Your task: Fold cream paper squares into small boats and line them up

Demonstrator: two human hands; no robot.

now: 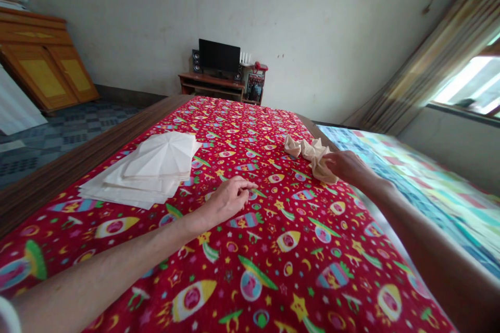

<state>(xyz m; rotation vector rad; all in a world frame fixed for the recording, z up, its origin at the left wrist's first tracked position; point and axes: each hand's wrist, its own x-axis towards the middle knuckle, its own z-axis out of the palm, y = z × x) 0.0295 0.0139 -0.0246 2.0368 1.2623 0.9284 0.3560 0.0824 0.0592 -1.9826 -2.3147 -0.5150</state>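
Observation:
My right hand is closed on a folded beige napkin that lies on the red patterned cloth. More folded beige napkins sit just beyond it, touching it. My left hand rests on the cloth near the middle with its fingers curled loosely and nothing in it. A stack of white napkins lies to the left of that hand, the top one creased in a fan of folds.
The cloth covers a wooden table. A colourful patchwork surface runs along the right under a curtained window. Beyond the table stand a low stand with a monitor and a wooden cabinet.

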